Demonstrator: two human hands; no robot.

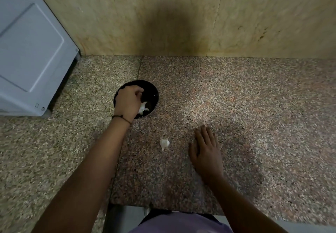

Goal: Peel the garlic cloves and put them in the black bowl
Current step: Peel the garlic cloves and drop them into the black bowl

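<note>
Grey appliance point(31, 51) stands on the counter point(254, 105), well to the left of the left hand point(128, 102). That hand reaches down into the black bowl point(152, 91), fingers curled inside above the white garlic pieces point(144, 108) at the bowl's near side, just under the palm. I cannot tell whether the fingers pinch a clove or hold nothing. A dark thread point(121, 118) circles the wrist. Between the two hands, nearer the right one, a garlic clove point(164, 143) in pale skin lies alone on the counter, touching neither hand. The right hand point(206, 152) rests flat on the counter, palm down, fingers straight and together, holding nothing. A tan wall point(127, 14) rises beyond both hands.
</note>
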